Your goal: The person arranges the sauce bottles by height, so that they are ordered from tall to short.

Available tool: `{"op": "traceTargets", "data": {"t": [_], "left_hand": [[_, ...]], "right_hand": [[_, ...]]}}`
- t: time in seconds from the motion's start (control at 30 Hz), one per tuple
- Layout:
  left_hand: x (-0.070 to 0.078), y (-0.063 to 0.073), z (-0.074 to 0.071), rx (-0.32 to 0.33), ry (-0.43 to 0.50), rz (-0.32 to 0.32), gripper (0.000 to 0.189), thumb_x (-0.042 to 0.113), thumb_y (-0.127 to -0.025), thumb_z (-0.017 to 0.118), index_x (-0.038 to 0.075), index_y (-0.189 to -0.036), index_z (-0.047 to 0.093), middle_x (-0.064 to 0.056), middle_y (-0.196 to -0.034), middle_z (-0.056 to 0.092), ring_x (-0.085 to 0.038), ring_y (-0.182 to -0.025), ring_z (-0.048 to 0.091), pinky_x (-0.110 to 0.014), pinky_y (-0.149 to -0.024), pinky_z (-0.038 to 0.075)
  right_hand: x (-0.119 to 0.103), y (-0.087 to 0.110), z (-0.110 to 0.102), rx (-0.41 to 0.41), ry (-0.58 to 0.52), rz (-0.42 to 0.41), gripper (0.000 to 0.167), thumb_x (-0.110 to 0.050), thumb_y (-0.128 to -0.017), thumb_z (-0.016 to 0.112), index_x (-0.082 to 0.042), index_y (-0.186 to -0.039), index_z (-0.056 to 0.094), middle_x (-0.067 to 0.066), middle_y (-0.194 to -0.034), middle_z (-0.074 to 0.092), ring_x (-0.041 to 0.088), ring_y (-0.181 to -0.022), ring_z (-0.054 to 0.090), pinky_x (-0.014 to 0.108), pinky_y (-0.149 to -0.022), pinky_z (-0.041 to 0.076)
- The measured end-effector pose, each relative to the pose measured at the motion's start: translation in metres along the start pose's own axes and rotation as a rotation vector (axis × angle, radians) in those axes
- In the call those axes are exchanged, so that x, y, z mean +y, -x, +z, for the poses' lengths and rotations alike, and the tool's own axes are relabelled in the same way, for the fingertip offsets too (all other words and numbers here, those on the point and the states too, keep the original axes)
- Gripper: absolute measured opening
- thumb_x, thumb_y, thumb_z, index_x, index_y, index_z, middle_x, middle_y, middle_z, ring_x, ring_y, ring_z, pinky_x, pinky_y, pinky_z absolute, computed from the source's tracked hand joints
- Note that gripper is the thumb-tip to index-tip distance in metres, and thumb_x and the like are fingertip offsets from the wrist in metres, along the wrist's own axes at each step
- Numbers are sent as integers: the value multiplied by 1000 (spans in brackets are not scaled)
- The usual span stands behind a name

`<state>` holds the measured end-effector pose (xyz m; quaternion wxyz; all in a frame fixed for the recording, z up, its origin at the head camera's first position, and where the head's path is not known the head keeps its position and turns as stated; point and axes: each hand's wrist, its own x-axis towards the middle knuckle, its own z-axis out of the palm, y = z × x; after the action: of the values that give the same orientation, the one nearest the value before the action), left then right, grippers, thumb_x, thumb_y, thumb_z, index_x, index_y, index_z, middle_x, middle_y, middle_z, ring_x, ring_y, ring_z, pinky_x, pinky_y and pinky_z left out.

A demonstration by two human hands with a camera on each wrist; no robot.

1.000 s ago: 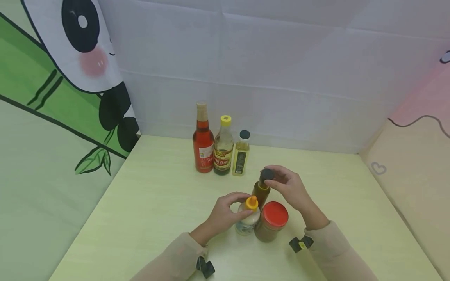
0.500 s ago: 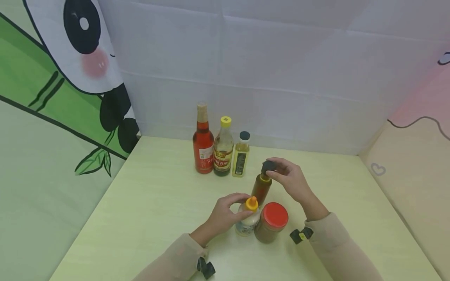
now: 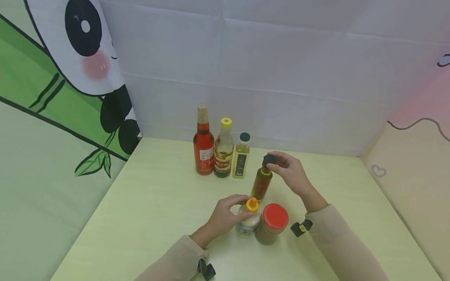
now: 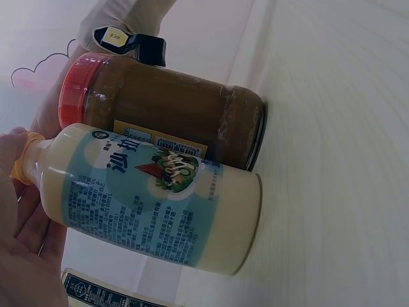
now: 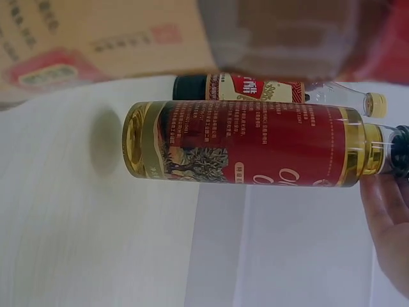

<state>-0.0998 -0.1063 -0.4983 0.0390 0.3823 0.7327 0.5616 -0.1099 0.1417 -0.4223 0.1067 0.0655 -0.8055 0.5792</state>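
My left hand (image 3: 223, 215) grips the orange-yellow cap and neck of a salad dressing bottle (image 4: 160, 198), which stands upright on the table. Right against that bottle is a jar with a red lid (image 3: 275, 217) and brown contents. Just behind them, my right hand (image 3: 291, 173) pinches the dark cap of an olive oil bottle (image 3: 261, 185), which leans a little in the head view. In the right wrist view the olive oil bottle's red label (image 5: 275, 144) faces the camera, and a shadow lies apart from its base.
At the back of the pale table (image 3: 158, 203) stand a tall red bottle (image 3: 204, 154), a yellow-capped vinegar bottle (image 3: 223, 156) and a small bottle of light yellow oil (image 3: 240, 160). A white cloth (image 3: 281, 62) hangs behind them, with printed cloths at both sides.
The right hand has moved up and away from the person with the olive oil bottle, opening a gap from the jar. The left hand and salad dressing bottle have stayed in place.
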Motion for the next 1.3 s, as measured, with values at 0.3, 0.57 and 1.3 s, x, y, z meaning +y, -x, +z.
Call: {"op": "traceTargets", "data": {"t": [0.3, 0.57, 1.3], "left_hand": [[-3, -1, -1, 4, 12, 23, 35, 18, -87, 76, 6, -119, 67, -2, -117, 68, -17, -108, 61, -43, -92, 50], [-8, -1, -1, 1, 34, 9, 36, 16, -87, 76, 7, -120, 67, -2, -119, 67, -19, -110, 60, -46, -93, 49], [23, -1, -11, -15, 2, 19, 33, 2, -85, 74, -3, -116, 66, -12, -114, 68, -19, -105, 62, -42, -91, 51]], "right_hand": [[5, -14, -1, 1, 3, 21, 45, -14, -92, 70, 2, -131, 56, 20, -122, 62, 32, -114, 60, 44, -98, 46], [10, -26, 0, -14, -12, 31, 46, -13, -93, 69, 4, -133, 54, 22, -125, 60, 33, -117, 57, 44, -100, 44], [26, -60, 10, 47, -46, 51, 49, -17, -93, 69, 2, -135, 52, 20, -133, 55, 31, -122, 54, 41, -102, 42]]}}
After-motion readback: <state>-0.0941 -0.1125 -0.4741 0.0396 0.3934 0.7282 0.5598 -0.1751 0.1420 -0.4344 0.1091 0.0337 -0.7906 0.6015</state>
